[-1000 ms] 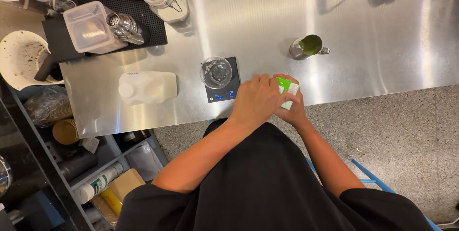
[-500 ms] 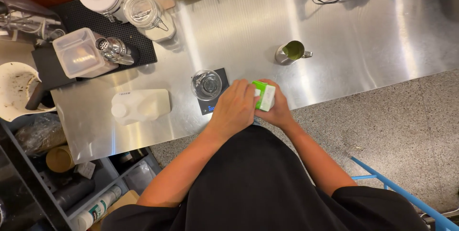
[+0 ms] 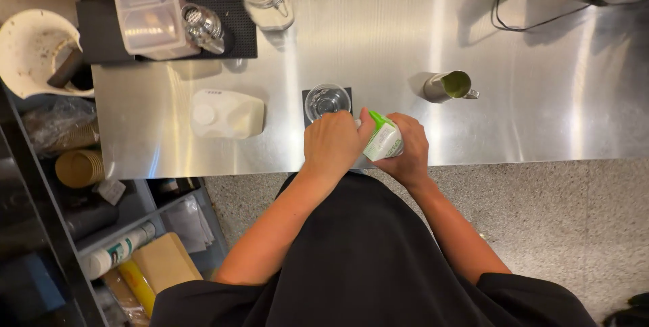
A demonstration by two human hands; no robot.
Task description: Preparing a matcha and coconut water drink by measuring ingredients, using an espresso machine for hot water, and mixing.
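Observation:
A white and green carton [image 3: 383, 139] stands at the front edge of the steel counter [image 3: 527, 110]. My right hand [image 3: 407, 148] wraps around its right side. My left hand [image 3: 334, 144] grips the carton's top from the left. Just beyond my left hand a clear glass [image 3: 326, 101] stands on a small dark square scale [image 3: 346, 92]. A small metal pitcher [image 3: 447, 86] with green liquid inside sits further right on the counter.
A white plastic jug [image 3: 226, 114] lies left of the glass. A black mat [image 3: 233, 12] at the back left holds a clear tub [image 3: 150, 20] and jars. Shelves with paper cups [image 3: 80, 167] and bottles run down the left. A black cable [image 3: 541, 19] lies at the back right.
Both hands stay on the carton, which now tilts slightly. The view has shifted, so the counter and hands sit lower and more central in the frame.

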